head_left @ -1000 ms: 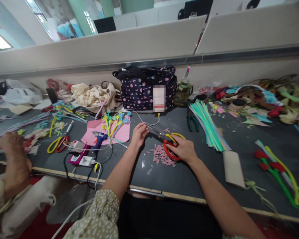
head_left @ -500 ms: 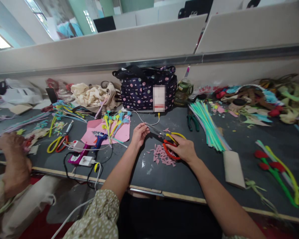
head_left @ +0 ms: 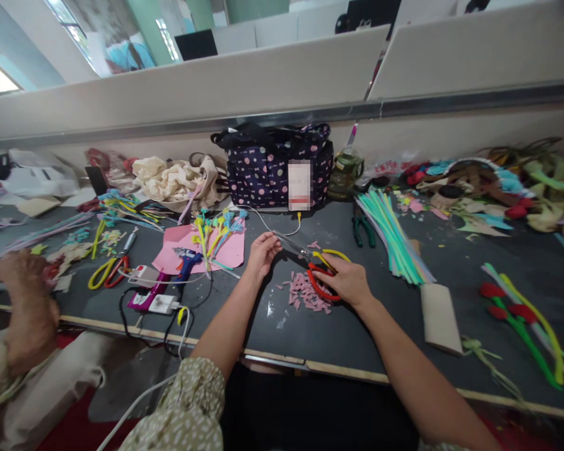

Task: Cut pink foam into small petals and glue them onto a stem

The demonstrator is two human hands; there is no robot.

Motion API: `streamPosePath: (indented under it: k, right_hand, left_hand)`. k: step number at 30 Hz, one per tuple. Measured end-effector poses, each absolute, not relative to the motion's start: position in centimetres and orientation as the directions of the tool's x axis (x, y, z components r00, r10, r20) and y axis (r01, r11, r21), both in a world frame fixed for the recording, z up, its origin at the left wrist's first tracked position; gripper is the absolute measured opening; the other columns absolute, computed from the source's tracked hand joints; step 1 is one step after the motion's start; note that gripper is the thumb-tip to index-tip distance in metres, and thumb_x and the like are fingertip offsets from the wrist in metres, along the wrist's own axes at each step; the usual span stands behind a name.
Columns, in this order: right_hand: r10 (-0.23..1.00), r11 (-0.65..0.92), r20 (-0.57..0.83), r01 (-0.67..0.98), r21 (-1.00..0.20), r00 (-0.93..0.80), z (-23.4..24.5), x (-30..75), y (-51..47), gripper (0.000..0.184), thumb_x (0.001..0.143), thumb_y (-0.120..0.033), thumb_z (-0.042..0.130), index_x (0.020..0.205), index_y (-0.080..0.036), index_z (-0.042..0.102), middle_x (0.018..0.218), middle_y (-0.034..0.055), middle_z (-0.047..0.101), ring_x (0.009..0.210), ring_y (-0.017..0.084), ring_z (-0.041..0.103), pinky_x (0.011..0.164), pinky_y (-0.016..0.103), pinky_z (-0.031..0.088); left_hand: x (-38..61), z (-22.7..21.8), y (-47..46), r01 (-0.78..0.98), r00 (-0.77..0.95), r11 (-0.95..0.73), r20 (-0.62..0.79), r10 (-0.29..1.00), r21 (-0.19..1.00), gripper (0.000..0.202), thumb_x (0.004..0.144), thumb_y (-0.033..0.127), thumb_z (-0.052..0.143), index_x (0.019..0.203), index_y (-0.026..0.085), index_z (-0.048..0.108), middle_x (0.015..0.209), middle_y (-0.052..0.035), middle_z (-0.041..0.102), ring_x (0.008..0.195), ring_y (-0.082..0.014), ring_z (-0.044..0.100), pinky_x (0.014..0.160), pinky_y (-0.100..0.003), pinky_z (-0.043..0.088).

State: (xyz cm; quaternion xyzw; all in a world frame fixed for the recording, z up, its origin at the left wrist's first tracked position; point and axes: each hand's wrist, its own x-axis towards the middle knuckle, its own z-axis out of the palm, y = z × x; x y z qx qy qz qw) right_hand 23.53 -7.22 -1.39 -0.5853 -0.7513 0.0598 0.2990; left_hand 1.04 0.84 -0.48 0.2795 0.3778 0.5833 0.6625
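My right hand (head_left: 350, 280) is wrapped round scissors (head_left: 320, 288) with one red and one yellow handle; the blades point left. My left hand (head_left: 264, 254) is closed in a pinch at the blade tips. Whatever sits between those fingertips is too small to make out. Below the scissors lies a loose pile of small pink cut pieces (head_left: 305, 295) on the dark table (head_left: 272, 332). To the left, yellow and blue fuzzy-stemmed flowers (head_left: 211, 235) rest on a pink sheet (head_left: 169, 241), beside a blue glue gun (head_left: 188, 266).
A dark patterned bag (head_left: 263, 169) stands at the back. Right of it are green-handled pliers (head_left: 364, 228), a bundle of pipe cleaners (head_left: 392, 235), a beige block (head_left: 440, 318) and red flowers (head_left: 498, 307). Left are a power strip (head_left: 145, 299), cables, more scissors (head_left: 108, 270) and another person's hand (head_left: 19, 272).
The view has shifted very slightly. Both hands and the scissors keep practically the same position.
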Motion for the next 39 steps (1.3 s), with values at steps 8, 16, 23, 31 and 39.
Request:
streamPosePath:
  k: [8,16,23,31,39]
  right_hand:
    - [0.915,0.314,0.379,0.832,-0.457,-0.137,-1.6,23.6,-7.1,0.042,0.079,-0.048,0.063,0.117,-0.028,0.065,0.110,0.0036,0.070,0.099,0.023,0.066,0.086,0.035,0.052]
    - [0.926,0.302,0.351,0.837,-0.456,-0.142,-1.2,23.6,-7.3,0.041,0.080,-0.048,0.062,0.116,-0.028,0.066,0.107,0.0031,0.071,0.096,0.022,0.068,0.085,0.034,0.052]
    - [0.933,0.221,0.358,0.859,-0.461,-0.048,-1.2,23.4,-7.2,0.044,0.077,-0.046,0.063,0.117,-0.027,0.064,0.112,0.0037,0.070,0.097,0.026,0.067,0.082,0.037,0.053]
    - [0.940,0.228,0.323,0.903,-0.363,-0.107,0.1,22.9,-7.7,0.054,0.077,-0.051,0.060,0.122,-0.021,0.058,0.107,0.0070,0.071,0.090,0.026,0.068,0.072,0.034,0.054]
    - [0.930,0.249,0.347,0.903,-0.350,-0.122,-0.9,23.4,-7.3,0.047,0.077,-0.045,0.064,0.118,-0.022,0.063,0.112,0.0067,0.070,0.096,0.027,0.067,0.079,0.038,0.054]
  left_hand:
    - [1.0,-0.5,0.8,-0.549,0.034,0.165,-0.175,0.984,0.819,0.027,0.059,0.018,0.079,0.078,0.015,0.061,0.065,0.0018,0.062,0.057,-0.0077,0.059,0.059,-0.021,0.051]
    - [1.0,-0.5,0.8,-0.546,0.031,0.163,-0.175,0.984,0.822,0.025,0.060,0.018,0.079,0.079,0.014,0.063,0.068,0.0005,0.064,0.058,-0.0075,0.060,0.059,-0.020,0.051]
    - [1.0,-0.3,0.8,-0.540,0.030,0.154,-0.164,0.986,0.828,0.025,0.061,0.019,0.079,0.081,0.014,0.065,0.075,-0.0018,0.067,0.059,-0.0070,0.059,0.061,-0.020,0.052]
    - [0.9,-0.5,0.9,-0.532,0.024,0.118,-0.125,0.992,0.839,0.027,0.061,0.021,0.080,0.080,0.015,0.063,0.079,-0.0016,0.067,0.062,-0.0070,0.060,0.063,-0.021,0.052]
    - [0.8,-1.0,1.1,-0.577,0.031,0.106,-0.108,0.994,0.810,0.031,0.058,0.022,0.082,0.081,0.015,0.062,0.070,0.0016,0.062,0.059,-0.0065,0.058,0.060,-0.019,0.052]
